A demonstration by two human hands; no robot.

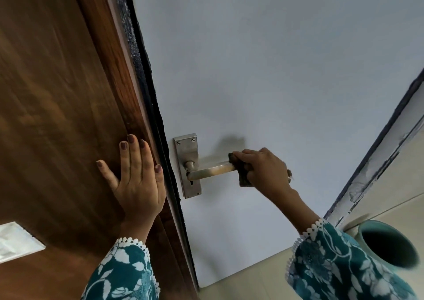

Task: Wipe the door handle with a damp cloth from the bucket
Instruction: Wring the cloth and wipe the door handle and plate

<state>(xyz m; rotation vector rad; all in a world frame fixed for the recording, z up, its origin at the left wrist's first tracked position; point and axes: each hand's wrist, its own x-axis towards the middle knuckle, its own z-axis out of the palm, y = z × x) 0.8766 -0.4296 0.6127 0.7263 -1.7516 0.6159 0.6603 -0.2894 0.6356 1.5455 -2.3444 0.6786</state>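
While left hand (135,173) braces wooden door (57,93), grey wall (275,58) behind handle (212,170).

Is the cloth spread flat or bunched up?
Bunched up: the dark cloth is gripped in the right hand, wrapped around the free end of the handle.

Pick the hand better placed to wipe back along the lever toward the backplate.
Right. The right hand already holds the dark cloth wrapped on the lever's free end. The left hand lies flat on the wooden panel, with no cloth.
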